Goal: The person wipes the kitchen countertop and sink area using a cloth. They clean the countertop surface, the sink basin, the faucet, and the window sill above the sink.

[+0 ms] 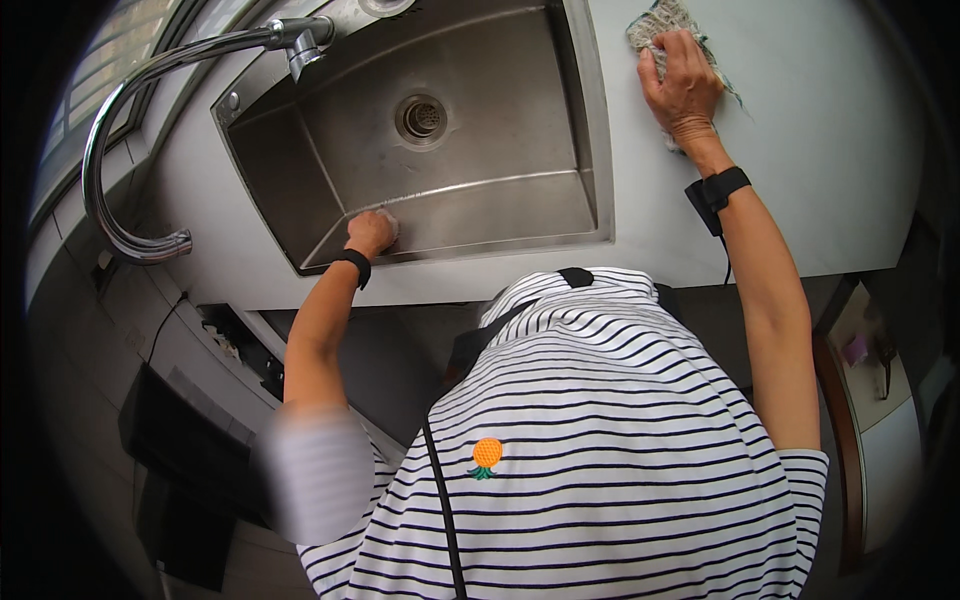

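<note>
My right hand (684,88) rests on a frayed, greyish cloth rag (651,30) on the white countertop (810,135), its fingers bent down onto the fabric. Part of the rag shows beyond my fingertips and a little at the wrist side; my palm covers the middle. My left hand (369,231) is inside the stainless steel sink (487,135), closed at the near left corner against the near wall. It grips a small whitish scrubber (391,220), mostly hidden by the fingers, so its exact kind is unclear.
A chrome gooseneck faucet (101,142) arches over the left side, its spout turned away from the basin. The drain (421,120) lies in the sink floor. A window (112,75) is at upper left. The counter's front edge runs before my body.
</note>
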{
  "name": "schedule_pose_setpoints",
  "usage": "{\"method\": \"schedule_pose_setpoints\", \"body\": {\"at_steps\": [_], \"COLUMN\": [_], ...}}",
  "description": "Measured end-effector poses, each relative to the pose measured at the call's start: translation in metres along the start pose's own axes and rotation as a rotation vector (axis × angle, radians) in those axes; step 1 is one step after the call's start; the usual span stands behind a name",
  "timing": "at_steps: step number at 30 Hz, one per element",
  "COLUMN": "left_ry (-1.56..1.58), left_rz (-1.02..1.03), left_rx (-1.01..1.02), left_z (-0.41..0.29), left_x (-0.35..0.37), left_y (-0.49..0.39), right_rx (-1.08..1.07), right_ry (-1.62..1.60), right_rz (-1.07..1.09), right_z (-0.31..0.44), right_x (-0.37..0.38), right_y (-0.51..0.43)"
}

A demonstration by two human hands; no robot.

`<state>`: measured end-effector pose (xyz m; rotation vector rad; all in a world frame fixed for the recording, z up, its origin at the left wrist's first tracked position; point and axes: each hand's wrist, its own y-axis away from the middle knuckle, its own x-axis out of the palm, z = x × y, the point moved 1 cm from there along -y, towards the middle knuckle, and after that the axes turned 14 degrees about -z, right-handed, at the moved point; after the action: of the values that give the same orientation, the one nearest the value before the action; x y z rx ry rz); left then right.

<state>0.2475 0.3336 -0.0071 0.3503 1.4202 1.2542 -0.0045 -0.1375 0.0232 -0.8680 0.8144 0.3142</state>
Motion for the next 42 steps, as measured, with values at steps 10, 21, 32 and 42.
{"method": "schedule_pose_setpoints", "body": {"at_steps": [10,21,32,42], "left_ry": [0.27,0.307,-0.033,0.91], "left_rz": [-0.055,-0.266,0.077,0.529], "left_rx": [-0.027,0.311,-0.179,0.295], "left_z": [-0.077,-0.127,0.046,-0.26], "left_x": [-0.023,-0.03,0.061,-0.051], "left_y": [-0.003,0.01,-0.03,-0.107], "right_rx": [-0.024,-0.008,0.036,0.067], "right_ry": [0.029,0.005,-0.002,0.016], "right_rz": [-0.023,-0.018,0.033,0.069], "right_z": [-0.003,0.002,0.007,0.01], "right_x": [0.0,-0.002,-0.005,-0.011], "right_y": [0.0,-0.003,-0.004,-0.008]}}
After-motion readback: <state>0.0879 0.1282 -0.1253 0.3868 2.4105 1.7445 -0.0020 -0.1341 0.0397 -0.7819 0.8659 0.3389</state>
